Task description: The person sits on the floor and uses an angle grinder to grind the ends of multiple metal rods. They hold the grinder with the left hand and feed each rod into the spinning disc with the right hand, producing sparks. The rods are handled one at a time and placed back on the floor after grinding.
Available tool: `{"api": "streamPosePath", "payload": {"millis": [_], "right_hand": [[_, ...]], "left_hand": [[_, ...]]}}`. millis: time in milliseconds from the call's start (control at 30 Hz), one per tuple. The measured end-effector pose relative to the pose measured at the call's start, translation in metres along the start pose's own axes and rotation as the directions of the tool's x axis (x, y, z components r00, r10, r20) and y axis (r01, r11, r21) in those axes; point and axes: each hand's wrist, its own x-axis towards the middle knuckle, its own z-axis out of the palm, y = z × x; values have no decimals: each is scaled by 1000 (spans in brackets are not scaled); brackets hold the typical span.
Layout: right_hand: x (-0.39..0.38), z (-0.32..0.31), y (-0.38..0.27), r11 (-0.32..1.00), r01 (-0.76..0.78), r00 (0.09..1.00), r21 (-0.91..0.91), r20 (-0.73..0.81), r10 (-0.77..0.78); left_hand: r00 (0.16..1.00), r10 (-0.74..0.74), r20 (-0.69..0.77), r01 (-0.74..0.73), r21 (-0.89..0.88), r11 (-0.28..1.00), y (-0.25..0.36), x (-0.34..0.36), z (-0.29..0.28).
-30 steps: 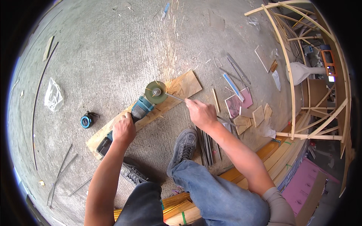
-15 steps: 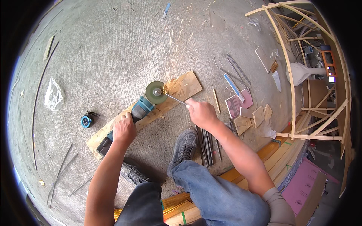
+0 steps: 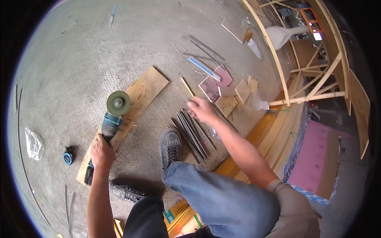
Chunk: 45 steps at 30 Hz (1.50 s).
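Note:
My left hand (image 3: 102, 152) is wrapped round the body of a teal and black angle grinder (image 3: 111, 125). Its greenish round disc (image 3: 124, 108) is over a wooden board (image 3: 145, 89) lying slantwise on the floor, and no sparks show. To the right, my right hand (image 3: 202, 109) is curled closed and blurred by motion, above and beyond a bundle of thin metal rods (image 3: 190, 133). What it holds, if anything, cannot be made out. A thin wooden stick (image 3: 187, 86) lies just past its fingers.
A blue tape measure (image 3: 68, 158) and a clear plastic bag (image 3: 33, 143) lie at left. Pink and wooden offcuts (image 3: 243, 91), a blue-and-white strip (image 3: 204, 68) and more rods (image 3: 206, 47) are scattered at right. A wooden-slat frame (image 3: 274, 59) and stacked planks (image 3: 274, 135) stand beyond.
The sparks have stopped. My right hand has moved away from the disc toward the rod bundle, and the rod it held is no longer clear. The view has shifted to the right.

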Motion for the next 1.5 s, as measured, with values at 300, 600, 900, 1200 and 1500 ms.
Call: {"api": "streamPosePath", "payload": {"millis": [300, 600, 900, 1200, 1500], "right_hand": [[-59, -49, 133, 667, -177, 886, -723, -413, -212], [-60, 0, 124, 707, -137, 967, -694, -249, -57], [-29, 6, 52, 895, 174, 947, -411, -180, -266], [15, 69, -62, 800, 441, 890, -408, 81, -450], [23, 88, -68, 716, 499, 832, -489, 38, -554]], "left_hand": [[999, 45, -9, -45, 22, 999, 1, 1, 0], [999, -14, 36, 14, -2, 1000, 7, 1, -3], [1000, 25, 12, -25, 18, 1000, 2, 2, -2], [999, -4, 47, 4, 3, 1000, 3, 1, -5], [998, 5, 63, -7, 35, 999, 4, 1, -7]]}}
